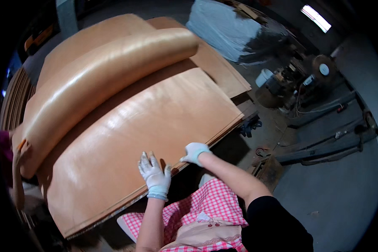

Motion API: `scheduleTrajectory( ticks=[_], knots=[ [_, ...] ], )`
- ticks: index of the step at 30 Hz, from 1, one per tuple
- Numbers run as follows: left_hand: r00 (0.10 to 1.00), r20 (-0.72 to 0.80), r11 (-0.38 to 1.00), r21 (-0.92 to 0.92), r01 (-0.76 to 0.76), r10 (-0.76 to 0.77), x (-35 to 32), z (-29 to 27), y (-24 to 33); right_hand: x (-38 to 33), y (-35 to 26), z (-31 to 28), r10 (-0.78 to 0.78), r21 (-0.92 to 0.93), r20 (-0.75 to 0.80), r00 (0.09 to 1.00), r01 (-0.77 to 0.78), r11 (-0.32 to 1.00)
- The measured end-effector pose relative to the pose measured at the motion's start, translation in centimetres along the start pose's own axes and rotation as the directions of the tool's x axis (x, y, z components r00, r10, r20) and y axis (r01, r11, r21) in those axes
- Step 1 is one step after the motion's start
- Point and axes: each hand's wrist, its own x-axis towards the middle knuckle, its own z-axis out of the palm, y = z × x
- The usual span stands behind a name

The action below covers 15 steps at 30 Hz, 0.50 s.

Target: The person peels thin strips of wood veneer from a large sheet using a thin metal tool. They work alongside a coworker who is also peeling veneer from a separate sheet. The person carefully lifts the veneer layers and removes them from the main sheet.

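A stack of large, thin, reddish-tan wood veneer sheets (126,138) lies in front of me. My left hand (155,175), in a white glove, rests on the top sheet close to the near edge, fingers spread. To its right my gloved right hand (194,153) closes at the same edge, its fingers bent and partly hidden, seemingly gripping the sheet's rim. Across the stack a curled veneer sheet (109,80) arches up in a long, glossy bend. Another person's hand (24,149) is at its left end.
Further veneer sheets (229,77) lie behind. At the back stands a pile under pale plastic sheeting (222,29). A white bucket (263,77) and a dark machine (294,80) stand to the right, with a dark metal frame (323,151) on the floor. More sheets (17,101) are stacked at far left.
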Motion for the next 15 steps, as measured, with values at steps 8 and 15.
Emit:
scheduleTrajectory(
  ticks=[8,15],
  knots=[
    [0.993,0.086,0.997,0.012,0.082,-0.082,1.3,1.9,0.5,0.6,12.0,-4.1,-0.135,0.177,0.008,0.991,0.131,0.975],
    [0.989,0.114,0.995,0.048,0.092,-0.097,1.0,1.7,0.5,1.4,30.5,-9.5,0.241,0.097,-0.192,0.951,-0.226,0.969]
  ],
)
